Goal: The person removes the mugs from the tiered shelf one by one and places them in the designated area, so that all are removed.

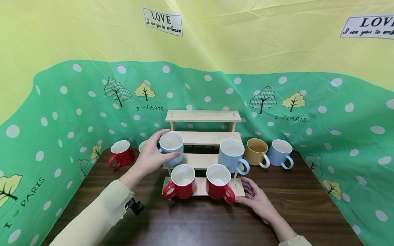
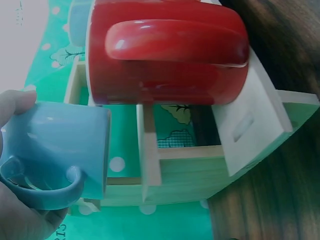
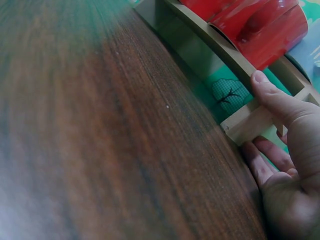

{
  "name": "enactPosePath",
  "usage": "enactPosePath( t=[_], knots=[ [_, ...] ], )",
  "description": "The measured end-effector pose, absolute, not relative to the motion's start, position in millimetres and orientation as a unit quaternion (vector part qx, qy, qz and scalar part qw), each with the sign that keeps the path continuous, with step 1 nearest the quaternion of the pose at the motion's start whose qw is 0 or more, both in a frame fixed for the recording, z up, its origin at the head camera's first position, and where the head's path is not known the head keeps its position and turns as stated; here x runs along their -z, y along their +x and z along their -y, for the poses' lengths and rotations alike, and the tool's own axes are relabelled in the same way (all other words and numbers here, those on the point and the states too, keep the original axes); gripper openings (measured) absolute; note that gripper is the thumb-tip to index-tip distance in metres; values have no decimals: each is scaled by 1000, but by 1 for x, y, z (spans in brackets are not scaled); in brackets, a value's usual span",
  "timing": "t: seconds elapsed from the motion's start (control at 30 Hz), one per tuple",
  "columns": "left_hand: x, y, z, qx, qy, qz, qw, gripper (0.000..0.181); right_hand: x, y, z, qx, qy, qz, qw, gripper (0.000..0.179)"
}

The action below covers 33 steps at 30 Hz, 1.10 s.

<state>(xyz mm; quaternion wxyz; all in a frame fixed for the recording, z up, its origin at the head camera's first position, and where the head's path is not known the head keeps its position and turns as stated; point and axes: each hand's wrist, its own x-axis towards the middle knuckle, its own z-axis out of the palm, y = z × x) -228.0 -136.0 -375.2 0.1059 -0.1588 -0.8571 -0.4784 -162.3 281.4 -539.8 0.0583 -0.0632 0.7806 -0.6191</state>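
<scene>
My left hand [image 1: 150, 156] grips a light blue mug [image 1: 174, 151], thumb across its front and fingers behind, by the left end of the second step of a wooden stepped rack [image 1: 203, 116]. In the left wrist view, the handle of this blue mug [image 2: 55, 150] points toward the palm. My right hand [image 1: 258, 201] holds the right end of the bottom step; the right wrist view shows the thumb on the board and fingers curled beneath. Two red mugs, one left [image 1: 184, 189] and one right [image 1: 215, 189], stand upright on that step. Another light blue mug [image 1: 228, 158] sits above on the right.
On the dark wooden table [image 1: 178, 225], a red mug [image 1: 125, 158] stands left of the rack, beside a mug [image 1: 142, 146] mostly hidden by my left hand. A yellow mug [image 1: 255, 153] and a blue mug [image 1: 278, 155] stand at right. A printed cloth [image 1: 197, 89] hangs behind.
</scene>
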Motion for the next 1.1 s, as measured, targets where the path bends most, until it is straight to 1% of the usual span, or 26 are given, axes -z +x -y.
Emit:
enactPosePath(
  t=[0.33, 0.67, 0.9, 1.1],
  knots=[
    [359, -227, 138, 467, -166, 858, 134, 85, 541, -163, -282, 623, -66, -777, 60, 85],
    [347, -222, 148, 476, -159, 854, 140, 85, 539, -162, -282, 622, -61, -778, 62, 86],
    [345, -219, 155, 506, -140, 840, 135, 85, 537, -162, -283, 625, -56, -776, 62, 85],
    [347, -217, 168, 511, -130, 836, 151, 86, 537, -162, -281, 628, -51, -773, 72, 87]
  ],
)
